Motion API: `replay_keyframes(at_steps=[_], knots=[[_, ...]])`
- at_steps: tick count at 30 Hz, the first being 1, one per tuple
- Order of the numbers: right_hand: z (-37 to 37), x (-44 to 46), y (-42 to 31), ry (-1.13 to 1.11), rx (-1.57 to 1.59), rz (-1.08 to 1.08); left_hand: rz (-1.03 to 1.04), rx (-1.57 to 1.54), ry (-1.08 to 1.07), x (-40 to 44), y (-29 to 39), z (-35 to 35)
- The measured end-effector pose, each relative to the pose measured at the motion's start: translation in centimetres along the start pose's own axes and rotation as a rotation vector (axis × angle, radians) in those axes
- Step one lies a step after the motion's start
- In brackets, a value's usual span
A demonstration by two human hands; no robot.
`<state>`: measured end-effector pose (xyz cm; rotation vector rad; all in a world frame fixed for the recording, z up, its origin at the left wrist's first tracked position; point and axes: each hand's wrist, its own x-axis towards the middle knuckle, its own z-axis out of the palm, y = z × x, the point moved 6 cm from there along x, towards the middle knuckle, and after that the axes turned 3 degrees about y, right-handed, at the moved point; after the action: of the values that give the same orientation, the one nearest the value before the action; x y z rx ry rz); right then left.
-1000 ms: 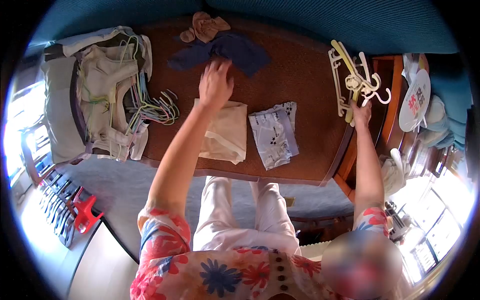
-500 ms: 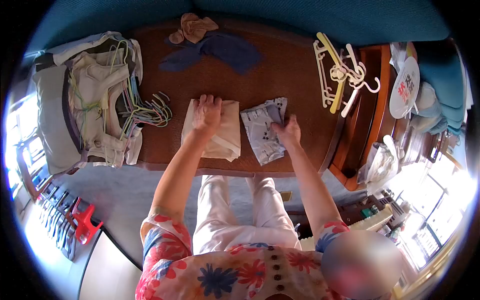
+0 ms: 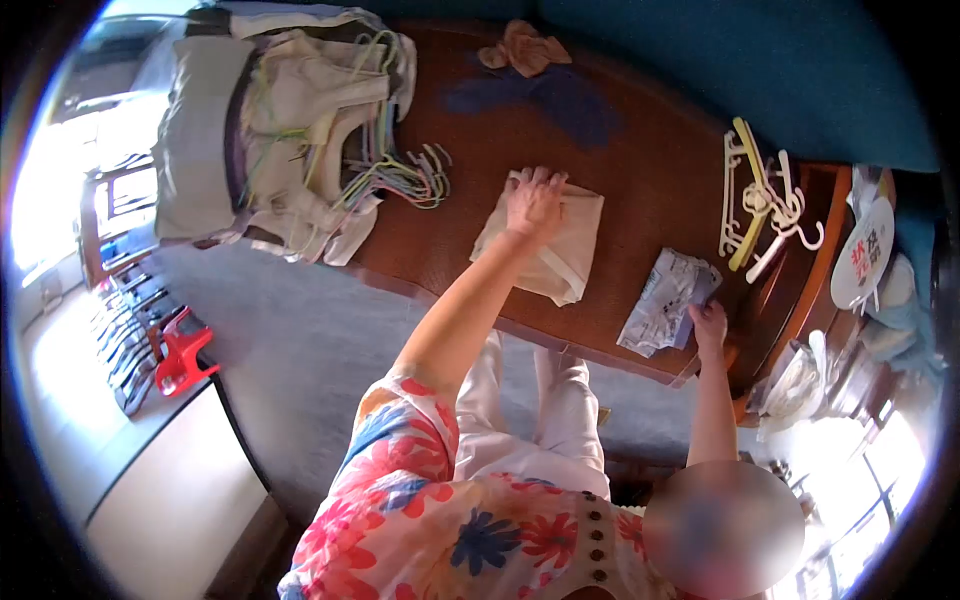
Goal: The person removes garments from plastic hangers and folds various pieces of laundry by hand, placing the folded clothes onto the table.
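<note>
My left hand [image 3: 537,207] lies on a folded beige cloth [image 3: 566,250] near the front of the brown surface, its fingers spread over the cloth's upper part. Further right, my right hand [image 3: 709,325] has the right edge of a small folded grey-white patterned garment [image 3: 668,303] between thumb and fingers. This garment rests close to the surface's front right corner, apart from the beige cloth. Part of the right fingers is hidden by the fabric.
Beige garments [image 3: 310,90] and several coloured hangers [image 3: 405,180] pile up at the left. A dark blue cloth [image 3: 560,100] and a crumpled tan cloth [image 3: 525,48] lie at the back. Yellow and white hangers [image 3: 765,205] lie right, before a wooden edge [image 3: 815,240].
My right hand has moved the patterned garment to the right, widening the gap to the beige cloth. My left hand stays on the beige cloth. The camera view has turned.
</note>
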<state>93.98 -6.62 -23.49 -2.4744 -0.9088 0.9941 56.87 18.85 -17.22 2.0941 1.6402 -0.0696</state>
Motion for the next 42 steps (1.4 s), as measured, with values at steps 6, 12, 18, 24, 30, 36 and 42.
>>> replay_keyframes(at_steps=[6,12,18,24,30,36,42], knots=[[-3.1,-6.1,-5.8,0.066,-0.237,-0.031,-0.282,0.035,0.408,-6.5,-13.3,-9.1],[0.2,-9.8,-2.1,-0.201,-0.185,0.022,-0.466,0.212,0.476,-9.3,-29.0,-17.7],[5.6,-17.0,-12.3,-0.344,-0.054,0.369,-0.554,0.392,0.411,-8.9,-40.2,-23.4],[15.6,-20.9,-24.9,-0.584,0.012,0.217,-0.479,0.308,0.094,-8.2,-47.2,-22.8],[17.7,-21.3,-37.0,-0.609,0.067,-0.041,-0.355,0.141,0.477,-10.3,-45.9,-29.6],[16.8,-20.1,-42.9,-0.576,0.087,-0.159,-0.316,0.285,0.503,-13.8,-45.0,-38.4],[16.2,-20.9,-48.4,-0.585,0.119,-0.257,-0.513,0.454,0.031,-9.2,-47.8,-35.2]])
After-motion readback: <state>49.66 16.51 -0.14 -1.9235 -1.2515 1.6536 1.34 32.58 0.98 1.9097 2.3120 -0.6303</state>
